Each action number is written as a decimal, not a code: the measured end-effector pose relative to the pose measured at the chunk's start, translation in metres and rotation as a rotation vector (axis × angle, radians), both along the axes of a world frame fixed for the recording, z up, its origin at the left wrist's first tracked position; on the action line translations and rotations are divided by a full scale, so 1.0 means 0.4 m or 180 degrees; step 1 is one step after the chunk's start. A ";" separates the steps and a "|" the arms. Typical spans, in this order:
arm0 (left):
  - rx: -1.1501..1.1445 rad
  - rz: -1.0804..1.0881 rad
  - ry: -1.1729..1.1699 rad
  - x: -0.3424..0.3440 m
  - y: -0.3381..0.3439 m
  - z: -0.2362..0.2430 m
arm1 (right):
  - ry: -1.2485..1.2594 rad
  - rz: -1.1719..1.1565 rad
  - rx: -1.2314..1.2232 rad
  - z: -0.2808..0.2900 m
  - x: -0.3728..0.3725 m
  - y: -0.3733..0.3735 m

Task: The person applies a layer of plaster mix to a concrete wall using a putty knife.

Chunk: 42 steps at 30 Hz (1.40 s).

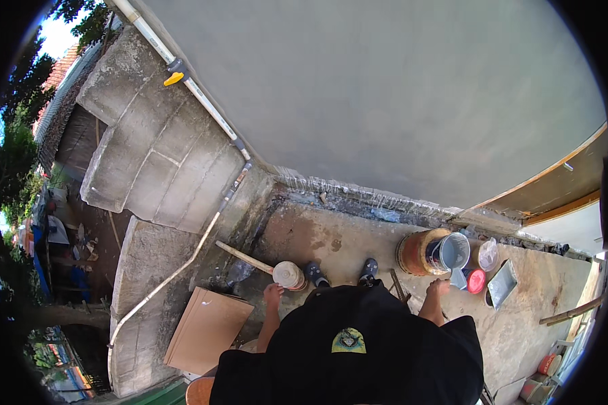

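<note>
My left hand (273, 292) hangs just left of a small round bucket with a pale top (288, 275), its fingers loosely bent and apart, holding nothing visible. My right hand (440, 287) is closed on what looks like a grey flat-bladed scraper (457, 279), beside a red round container (475, 281). Above it, a grey bucket (454, 251) stands against a larger rusty brown drum (410, 252). A pale bucket (487, 254) and a grey tray (502, 285) are farther right. My dark shoes stand on the concrete floor between my hands, below a grey plastered wall (385, 94).
A pale pipe (196, 260) runs along a rough concrete block wall (155, 162) at left. Cardboard sheets (206, 327) lie below it. A wooden pole (243, 256) reaches toward the small bucket. Another pole (571, 312) and more buckets (547, 364) are at the right.
</note>
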<state>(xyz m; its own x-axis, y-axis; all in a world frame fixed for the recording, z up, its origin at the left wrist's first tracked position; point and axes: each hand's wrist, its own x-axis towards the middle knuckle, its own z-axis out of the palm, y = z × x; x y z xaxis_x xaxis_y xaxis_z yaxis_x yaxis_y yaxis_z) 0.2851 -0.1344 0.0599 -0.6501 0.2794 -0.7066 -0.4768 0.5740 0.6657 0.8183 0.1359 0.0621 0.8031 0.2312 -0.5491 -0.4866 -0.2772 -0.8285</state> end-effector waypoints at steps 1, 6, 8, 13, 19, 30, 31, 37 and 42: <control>0.0104 -0.0091 0.0160 0.020 0.012 0.011 | 0.0036 0.0053 -0.0023 -0.016 0.011 0.011; 0.0357 -0.0409 0.0284 0.081 0.054 -0.001 | -0.0693 0.0621 -0.0462 -0.036 0.022 0.072; 0.0348 -0.0562 0.0241 0.104 0.087 0.010 | -0.0994 0.0703 -0.0455 -0.099 0.075 0.092; 0.0022 -0.1028 0.0102 0.143 0.171 0.074 | -0.1238 0.1027 -0.0623 -0.197 0.173 0.105; -0.0150 -0.0786 -0.0052 0.120 0.105 0.078 | -0.2269 0.2528 -0.1517 -0.012 0.243 0.190; 0.0005 -0.0433 -0.2313 0.144 -0.131 0.094 | -0.2203 0.4139 -0.2785 -0.029 0.417 0.365; -0.1072 -0.0899 -0.0125 0.221 0.077 0.191 | -0.2229 0.4232 -0.3008 -0.054 0.425 0.366; -0.1419 -0.1222 0.0228 0.217 0.065 0.359 | -0.2270 0.4674 -0.3272 -0.177 0.376 0.414; -0.1655 -0.1237 0.0150 0.203 -0.008 0.404 | -0.2090 0.4576 -0.3296 -0.232 0.344 0.422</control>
